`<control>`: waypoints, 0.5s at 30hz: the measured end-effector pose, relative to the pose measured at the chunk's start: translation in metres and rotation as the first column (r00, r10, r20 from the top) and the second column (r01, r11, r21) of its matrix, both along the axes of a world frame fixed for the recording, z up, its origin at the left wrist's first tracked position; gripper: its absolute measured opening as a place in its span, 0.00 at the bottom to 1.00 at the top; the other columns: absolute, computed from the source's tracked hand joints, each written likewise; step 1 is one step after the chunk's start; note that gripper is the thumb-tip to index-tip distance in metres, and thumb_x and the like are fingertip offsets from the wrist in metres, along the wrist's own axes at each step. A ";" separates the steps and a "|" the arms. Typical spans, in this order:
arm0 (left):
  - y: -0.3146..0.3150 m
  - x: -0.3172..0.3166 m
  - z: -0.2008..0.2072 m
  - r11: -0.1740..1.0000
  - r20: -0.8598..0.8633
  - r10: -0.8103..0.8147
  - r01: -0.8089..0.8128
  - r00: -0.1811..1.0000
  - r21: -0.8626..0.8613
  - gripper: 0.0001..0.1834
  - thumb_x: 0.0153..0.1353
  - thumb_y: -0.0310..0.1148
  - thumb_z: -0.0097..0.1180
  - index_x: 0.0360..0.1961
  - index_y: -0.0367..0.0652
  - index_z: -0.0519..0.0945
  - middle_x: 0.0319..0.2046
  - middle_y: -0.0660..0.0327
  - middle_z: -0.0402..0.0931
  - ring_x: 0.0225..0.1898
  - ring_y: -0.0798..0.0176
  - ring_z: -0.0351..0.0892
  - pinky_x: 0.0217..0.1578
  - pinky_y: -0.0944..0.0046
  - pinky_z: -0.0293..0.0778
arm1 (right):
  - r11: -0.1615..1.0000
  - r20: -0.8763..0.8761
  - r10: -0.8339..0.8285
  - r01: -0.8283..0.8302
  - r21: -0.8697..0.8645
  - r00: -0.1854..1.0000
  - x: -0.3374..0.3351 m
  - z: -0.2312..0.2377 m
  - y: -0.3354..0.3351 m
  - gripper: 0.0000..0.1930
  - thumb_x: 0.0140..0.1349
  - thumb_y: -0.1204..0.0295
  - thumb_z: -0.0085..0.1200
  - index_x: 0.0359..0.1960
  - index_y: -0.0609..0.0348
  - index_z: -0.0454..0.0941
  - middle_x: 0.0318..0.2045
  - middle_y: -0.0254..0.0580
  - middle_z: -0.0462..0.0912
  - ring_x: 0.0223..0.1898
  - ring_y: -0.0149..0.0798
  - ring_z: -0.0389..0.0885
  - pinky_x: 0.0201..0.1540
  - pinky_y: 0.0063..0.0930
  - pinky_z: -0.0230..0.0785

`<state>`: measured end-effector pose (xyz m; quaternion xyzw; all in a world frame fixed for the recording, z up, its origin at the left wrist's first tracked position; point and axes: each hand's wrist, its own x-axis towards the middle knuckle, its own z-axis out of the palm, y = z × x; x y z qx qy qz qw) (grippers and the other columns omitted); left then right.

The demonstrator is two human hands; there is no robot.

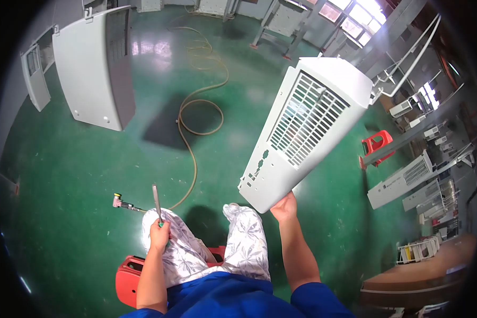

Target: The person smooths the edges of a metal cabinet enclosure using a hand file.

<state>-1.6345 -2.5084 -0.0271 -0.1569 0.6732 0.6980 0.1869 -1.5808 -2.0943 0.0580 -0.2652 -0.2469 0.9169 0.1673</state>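
Note:
My left hand point(160, 236) is closed around the green handle of a flat-bladed hand tool point(156, 199), over my left thigh. Its grey metal blade points up and away from me. To the right hangs a long white housing point(281, 183), tilted, with a slotted grille in its upper part and small cut-outs lower down. My right hand point(285, 208) grips the housing's lower end, its fingers partly hidden by the panel. White hooks and rods show beside the housing's upper end.
An air grinder-like tool point(123, 202) lies on the green floor, joined to a coiled yellowish hose point(195, 159). Another white panel point(93, 74) hangs at the far left. I sit on a red stool point(128, 281). A second red stool point(377, 146) and more hung housings point(403, 180) are at right.

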 end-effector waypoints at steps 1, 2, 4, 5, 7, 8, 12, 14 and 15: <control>0.002 -0.001 0.001 1.000 -0.001 -0.004 0.004 1.000 0.007 0.06 0.59 0.29 0.55 0.29 0.40 0.71 0.15 0.66 0.68 0.12 0.72 0.66 0.14 0.70 0.65 | 0.997 -0.040 0.067 -0.065 0.036 0.997 0.001 0.002 0.005 0.20 0.71 0.57 0.34 0.58 0.51 0.67 0.56 0.39 0.74 0.57 0.43 0.71 0.60 0.47 0.63; 0.002 0.000 0.003 1.000 -0.004 -0.007 0.007 1.000 0.014 0.06 0.59 0.29 0.55 0.30 0.40 0.72 0.15 0.66 0.68 0.12 0.72 0.65 0.14 0.70 0.65 | 0.989 -0.078 0.135 -0.129 0.075 0.988 0.004 0.005 0.010 0.20 0.71 0.59 0.35 0.59 0.50 0.68 0.56 0.38 0.74 0.57 0.42 0.72 0.59 0.45 0.65; -0.005 0.003 -0.001 0.997 0.012 -0.017 0.018 1.000 -0.081 0.05 0.60 0.29 0.54 0.32 0.39 0.72 0.14 0.67 0.67 0.12 0.73 0.65 0.13 0.70 0.63 | 0.998 0.035 0.014 -0.016 0.053 0.999 0.006 0.000 0.008 0.21 0.70 0.59 0.35 0.59 0.54 0.68 0.54 0.41 0.76 0.55 0.44 0.74 0.58 0.46 0.67; -0.005 0.003 0.003 0.994 0.024 -0.023 0.025 0.999 -0.102 0.05 0.60 0.29 0.54 0.32 0.39 0.72 0.14 0.67 0.67 0.12 0.73 0.65 0.13 0.70 0.63 | 0.996 -0.106 0.053 -0.044 0.078 0.993 0.009 -0.004 0.013 0.22 0.70 0.58 0.36 0.59 0.55 0.68 0.54 0.42 0.75 0.55 0.45 0.74 0.58 0.47 0.67; -0.014 0.007 0.002 0.996 0.032 -0.012 0.015 0.999 -0.087 0.05 0.60 0.29 0.52 0.32 0.40 0.71 0.13 0.67 0.66 0.12 0.73 0.64 0.14 0.70 0.63 | 0.990 -0.288 0.099 -0.066 0.121 0.952 0.013 -0.008 0.012 0.25 0.68 0.55 0.38 0.61 0.55 0.66 0.55 0.44 0.75 0.55 0.46 0.74 0.57 0.46 0.67; -0.020 0.010 -0.001 0.996 0.030 0.004 -0.001 1.000 -0.088 0.05 0.60 0.29 0.52 0.32 0.40 0.71 0.12 0.67 0.66 0.11 0.72 0.64 0.14 0.70 0.63 | 0.991 -0.293 0.100 -0.069 0.114 0.951 0.011 -0.011 0.013 0.25 0.68 0.55 0.38 0.61 0.55 0.66 0.55 0.44 0.75 0.55 0.46 0.74 0.57 0.46 0.67; 0.027 0.004 -0.006 0.995 -0.020 -0.089 0.088 0.996 -0.050 0.05 0.60 0.29 0.52 0.31 0.39 0.70 0.12 0.66 0.66 0.11 0.72 0.65 0.13 0.69 0.63 | 0.922 -0.627 0.385 -0.317 0.224 0.677 0.072 -0.078 0.139 0.27 0.67 0.47 0.38 0.59 0.50 0.67 0.54 0.40 0.74 0.55 0.47 0.71 0.58 0.48 0.64; 0.014 0.008 -0.003 0.994 -0.007 -0.067 0.067 0.998 -0.085 0.05 0.60 0.28 0.52 0.31 0.39 0.70 0.12 0.66 0.67 0.11 0.72 0.65 0.13 0.69 0.63 | 0.959 -0.557 0.283 -0.220 0.180 0.780 0.062 -0.086 0.122 0.27 0.67 0.48 0.38 0.59 0.51 0.67 0.53 0.41 0.75 0.55 0.47 0.72 0.57 0.48 0.65; 0.013 0.009 -0.005 0.994 -0.008 -0.067 0.066 0.998 -0.092 0.05 0.60 0.28 0.52 0.31 0.39 0.70 0.13 0.65 0.67 0.11 0.71 0.65 0.13 0.69 0.63 | 0.972 -0.516 0.230 -0.165 0.170 0.825 0.050 -0.083 0.120 0.26 0.67 0.48 0.38 0.59 0.51 0.68 0.53 0.41 0.75 0.54 0.47 0.72 0.57 0.47 0.65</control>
